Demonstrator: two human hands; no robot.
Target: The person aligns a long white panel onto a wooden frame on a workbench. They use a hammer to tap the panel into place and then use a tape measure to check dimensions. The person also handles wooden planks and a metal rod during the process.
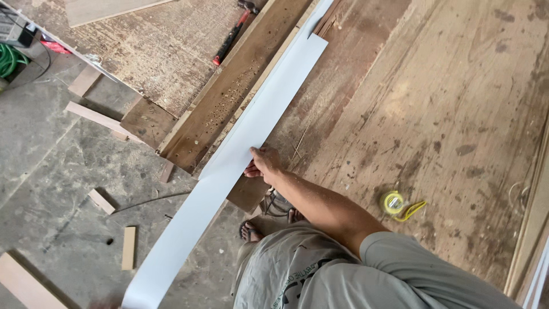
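My right hand (262, 163) grips the edge of a long white strip (251, 131), thumb on top and fingers curled under it. The strip runs diagonally from the upper middle down to the lower left, lying along a dark wooden plank (229, 86) with many small holes, and hanging out past the workbench edge over the floor. My forearm reaches in from the lower right. My left hand is not in view. My sandalled feet (251, 230) show below the hand.
A red-handled hammer (231, 35) lies at the top beside the plank. A yellow tape measure (394, 203) sits on the worn wooden bench top (446, 114). Wood offcuts (129, 247) lie on the concrete floor, and a green hose (8, 58) is at the far left.
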